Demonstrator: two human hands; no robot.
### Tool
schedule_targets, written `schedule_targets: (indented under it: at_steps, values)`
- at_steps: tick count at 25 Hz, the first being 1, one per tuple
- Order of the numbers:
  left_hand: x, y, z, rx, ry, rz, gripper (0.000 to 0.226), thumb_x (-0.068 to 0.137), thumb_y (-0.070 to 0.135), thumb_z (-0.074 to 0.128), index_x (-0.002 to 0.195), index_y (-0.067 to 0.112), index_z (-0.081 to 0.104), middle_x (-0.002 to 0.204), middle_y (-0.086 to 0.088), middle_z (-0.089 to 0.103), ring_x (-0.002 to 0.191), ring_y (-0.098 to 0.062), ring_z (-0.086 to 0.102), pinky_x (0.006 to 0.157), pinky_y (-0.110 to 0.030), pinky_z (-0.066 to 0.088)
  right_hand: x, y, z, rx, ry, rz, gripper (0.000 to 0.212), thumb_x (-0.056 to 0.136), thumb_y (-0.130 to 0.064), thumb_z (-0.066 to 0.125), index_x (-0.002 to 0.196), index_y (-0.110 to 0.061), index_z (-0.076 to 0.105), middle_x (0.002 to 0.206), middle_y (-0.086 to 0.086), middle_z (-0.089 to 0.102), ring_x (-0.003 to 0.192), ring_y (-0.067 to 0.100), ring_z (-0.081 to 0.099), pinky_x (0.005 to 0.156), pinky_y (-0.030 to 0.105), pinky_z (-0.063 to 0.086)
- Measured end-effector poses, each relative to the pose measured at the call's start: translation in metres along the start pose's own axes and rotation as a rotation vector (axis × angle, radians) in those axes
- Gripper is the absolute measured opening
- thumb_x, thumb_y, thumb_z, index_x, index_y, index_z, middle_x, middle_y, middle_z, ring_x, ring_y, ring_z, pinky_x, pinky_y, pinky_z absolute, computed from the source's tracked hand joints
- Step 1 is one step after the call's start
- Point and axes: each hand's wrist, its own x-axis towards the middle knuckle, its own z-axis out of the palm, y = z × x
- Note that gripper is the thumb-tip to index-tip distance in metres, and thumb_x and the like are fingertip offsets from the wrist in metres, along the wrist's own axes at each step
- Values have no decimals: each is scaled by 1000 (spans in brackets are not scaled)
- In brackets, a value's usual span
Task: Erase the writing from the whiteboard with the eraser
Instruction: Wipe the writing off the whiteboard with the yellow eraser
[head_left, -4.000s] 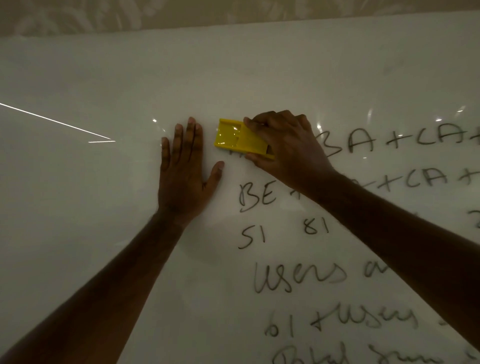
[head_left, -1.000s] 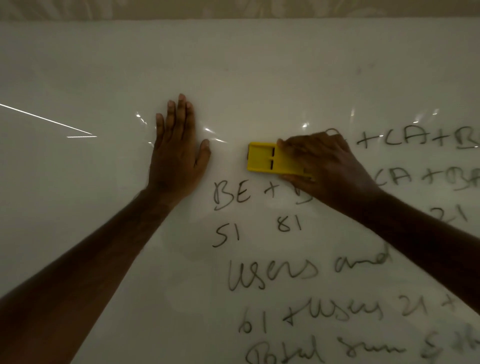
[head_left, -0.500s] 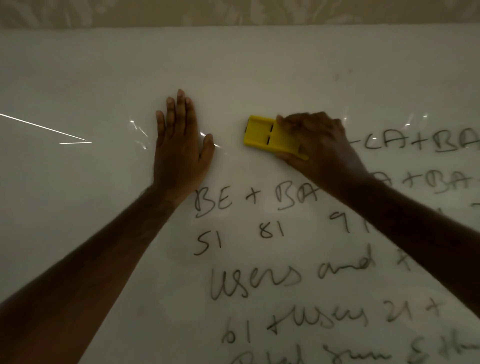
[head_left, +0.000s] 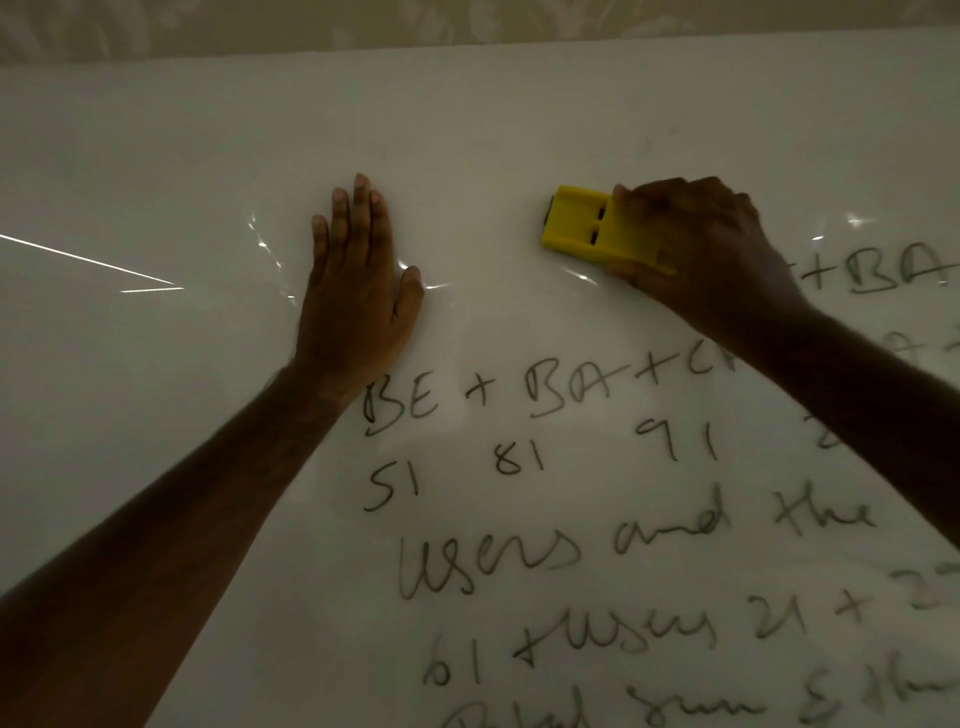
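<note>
A glossy whiteboard (head_left: 156, 156) fills the view in dim light. My right hand (head_left: 706, 249) grips a yellow eraser (head_left: 582, 228) and presses it flat on the board, its free end pointing left. My left hand (head_left: 358, 291) lies flat on the board with fingers together, a short gap left of the eraser. Dark handwriting (head_left: 519, 519) covers the lower right: "BE + BA", "51 81 91", "users and the" and more lines below. A remnant "+BA" (head_left: 878, 273) shows right of my right hand. My right forearm hides part of the second line.
The board's top edge (head_left: 467, 49) meets a patterned wall (head_left: 260, 21) above. The left half of the board carries no writing, only a thin bright reflection streak (head_left: 88, 260). Small glints (head_left: 265, 244) show around both hands.
My right hand has slid the eraser rightward along the top line, and the "CA" letters that stood there are gone. The view has shifted so writing sits lower; my left hand stays flat.
</note>
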Motion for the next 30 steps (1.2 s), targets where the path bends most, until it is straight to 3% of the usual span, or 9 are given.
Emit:
schedule_targets:
  at_steps: [6, 10, 13, 17, 25, 30]
  values:
    - [11, 23, 5, -6, -31, 2, 82, 107, 45, 24, 170, -6, 8, 179, -26, 2, 167, -43, 1, 137, -53, 1, -33, -22, 8, 6, -56, -113, 66, 97, -46, 62, 154, -15, 46, 142, 9, 57, 123, 33, 51, 99, 51, 42]
    - [9, 29, 5, 12, -19, 26, 80, 109, 43, 26, 169, -6, 11, 179, -27, 5, 167, -44, 4, 136, -54, 3, -62, 1, -5, -38, -46, -182, 63, 95, -42, 66, 150, -15, 51, 139, 8, 60, 120, 32, 54, 95, 51, 43]
    - [9, 39, 8, 7, -38, 23, 81, 109, 46, 25, 170, -5, 9, 179, -26, 3, 167, -43, 2, 137, -53, 2, -47, 20, -12, -18, -34, -76, 65, 95, -46, 65, 151, -16, 50, 138, 9, 60, 119, 36, 55, 95, 54, 44]
    - [17, 60, 14, 24, -40, 16, 82, 109, 46, 25, 169, -7, 8, 178, -28, 4, 167, -44, 3, 137, -55, 4, -16, 8, 3, -9, -4, 38, 68, 96, -50, 63, 153, -17, 47, 142, 6, 57, 123, 34, 50, 98, 48, 40]
    - [18, 69, 12, 20, -71, 56, 84, 106, 47, 22, 169, -7, 9, 178, -28, 4, 167, -44, 4, 136, -54, 3, -77, 17, -9, -38, -55, -181, 61, 99, -45, 61, 152, -16, 49, 142, 6, 58, 121, 30, 54, 99, 48, 41]
    - [20, 80, 13, 40, -66, 67, 84, 107, 49, 22, 169, -6, 10, 178, -28, 5, 166, -47, 5, 135, -55, 4, -52, 51, -23, -2, -6, 38, 66, 95, -49, 63, 151, -17, 49, 140, 9, 59, 121, 37, 53, 96, 53, 43]
